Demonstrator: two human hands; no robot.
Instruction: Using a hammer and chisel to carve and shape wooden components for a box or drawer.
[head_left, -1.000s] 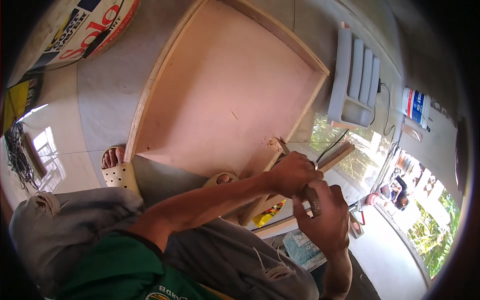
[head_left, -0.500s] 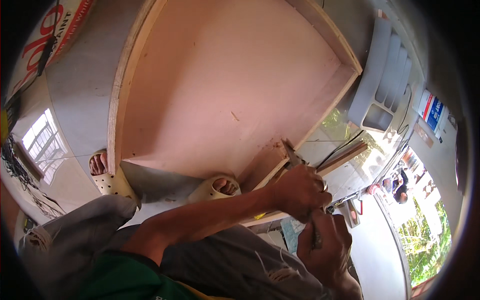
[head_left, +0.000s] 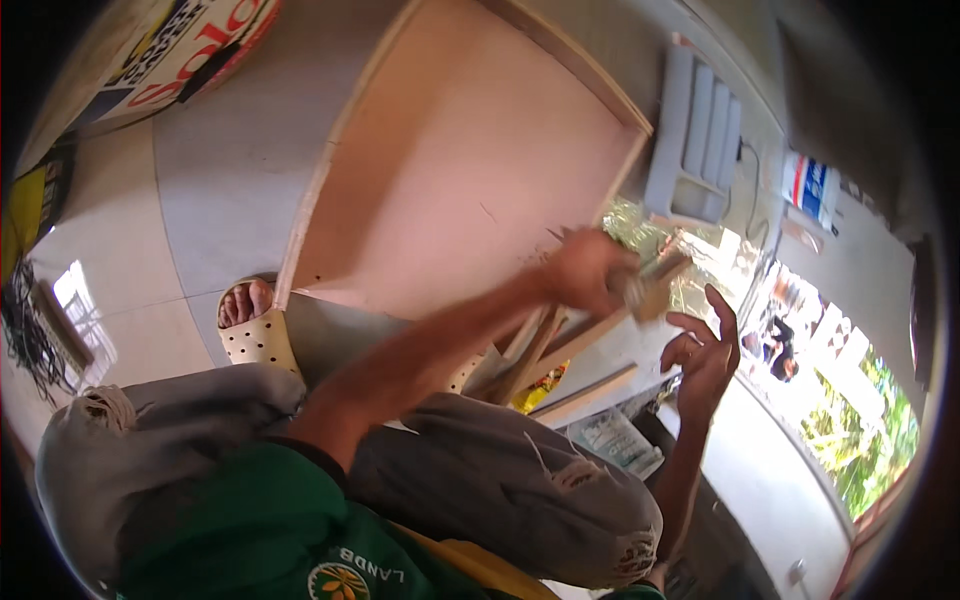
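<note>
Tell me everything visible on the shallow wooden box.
The shallow wooden box has a broad, flat, pinkish base and low walls; the material looks like bare wood or board. The near edge's left part appears to lack a wall. A thin mark and small dark spot show on the base. It lies open side up beyond the person's knees. The blurred left hand overlaps its right side in view; contact is unclear.

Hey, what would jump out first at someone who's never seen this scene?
Probably the big shallow wooden box with its pinkish bottom, filling the upper middle. Next, near its lower right end, the left hand gripping a motion-blurred tool, with the right hand spread empty farther right. A large printed bucket also stands out at upper left.
</note>
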